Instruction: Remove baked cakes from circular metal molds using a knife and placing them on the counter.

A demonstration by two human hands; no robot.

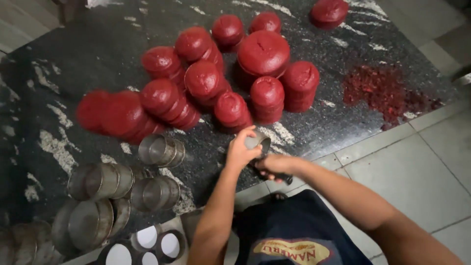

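Gripping a small metal cake tin (257, 142) in my left hand (241, 149), fingers wrapped over its rim, at the near edge of the dark stone counter (68, 64). Right hand (273, 166) is closed on a dark-handled tool (280, 176); blade hidden behind the tin, so I can't tell what kind. To do this well, I judge: keep the tin steady and tilted, work the tool tight along the inner wall, don't gouge. Red cakes (264, 51) stand stacked well beyond; empty tins (159, 150) lie on their sides to my left. Red crumbs (382, 91) sit far right.
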